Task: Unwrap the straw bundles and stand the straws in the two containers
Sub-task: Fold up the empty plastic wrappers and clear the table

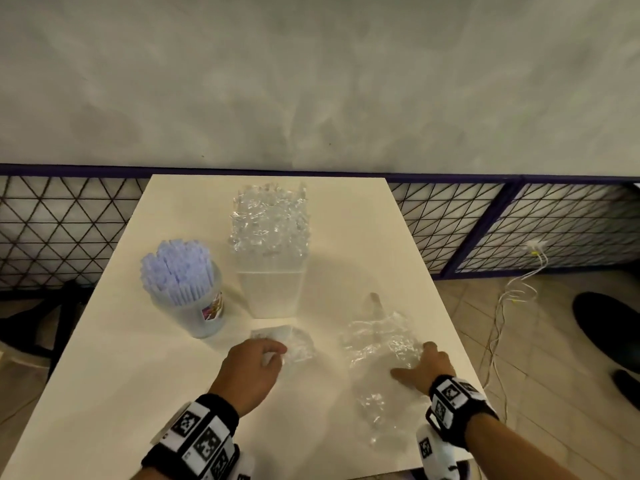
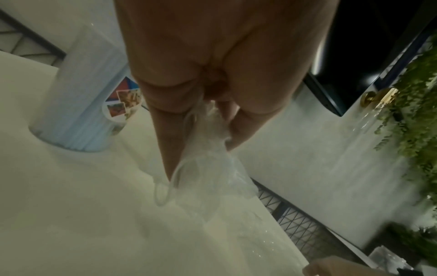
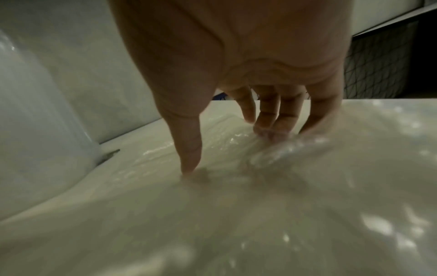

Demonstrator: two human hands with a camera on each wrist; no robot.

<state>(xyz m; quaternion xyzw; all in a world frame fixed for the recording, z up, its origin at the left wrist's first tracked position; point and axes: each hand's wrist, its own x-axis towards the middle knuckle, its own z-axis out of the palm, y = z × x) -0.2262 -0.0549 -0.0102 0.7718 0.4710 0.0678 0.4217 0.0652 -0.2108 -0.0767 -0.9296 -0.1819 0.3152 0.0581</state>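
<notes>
A round container [image 1: 194, 306] holds a dense bunch of pale blue straws [image 1: 176, 265] standing upright at the table's left. Behind it to the right, a square clear container [image 1: 272, 289] holds clear-wrapped straws [image 1: 270, 220] that stick out of its top. My left hand [image 1: 273, 355] pinches a small crumpled plastic wrapper [image 1: 299, 344] just in front of the square container; the left wrist view shows the wrapper [image 2: 210, 168] bunched between thumb and fingers, with the round container [image 2: 78, 104] beside it. My right hand [image 1: 415, 358] rests with spread fingers [image 3: 267, 115] on a larger clear wrapper [image 1: 377, 344] lying flat.
The white table [image 1: 121, 393] stands against a grey wall above a dark mesh fence [image 1: 69, 230]. Its right edge runs close to my right wrist. White cables [image 1: 509, 299] and a dark shoe [image 1: 609, 327] lie on the tiled floor at the right.
</notes>
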